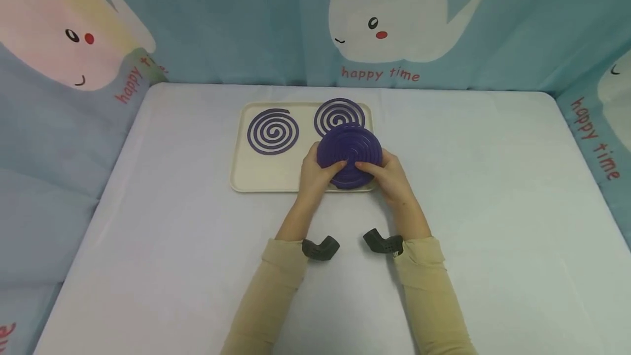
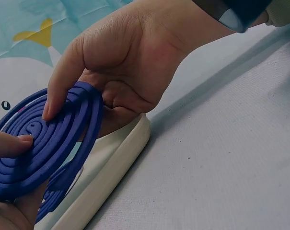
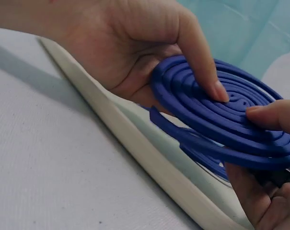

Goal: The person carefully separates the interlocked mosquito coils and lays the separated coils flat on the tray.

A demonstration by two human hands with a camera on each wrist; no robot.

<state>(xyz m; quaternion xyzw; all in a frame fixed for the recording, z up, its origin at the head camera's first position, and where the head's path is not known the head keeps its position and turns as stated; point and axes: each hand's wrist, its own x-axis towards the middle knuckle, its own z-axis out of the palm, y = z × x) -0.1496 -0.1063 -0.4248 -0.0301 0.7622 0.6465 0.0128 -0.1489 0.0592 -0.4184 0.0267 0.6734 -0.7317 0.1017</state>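
A dark blue-purple mosquito coil (image 1: 350,147), tightly wound into a disc, is held by both hands over the right part of a cream tray. My left hand (image 1: 313,173) grips its left side, thumb on the upper face near the middle. On the opposite side my right hand (image 1: 393,178) pinches it the same way. The two thumb tips are close together at the spiral's centre. In the right wrist view an outer strand (image 3: 166,128) of the coil sags below the rest, its end free. Most of the other fingers are hidden underneath.
On the tray (image 1: 266,175) lie two loosely spaced coils: a left coil (image 1: 274,132) and a right coil (image 1: 339,120), partly covered by the held disc. The tray stands on a white-covered table (image 1: 493,207). A printed blue curtain (image 1: 236,26) rises behind the table.
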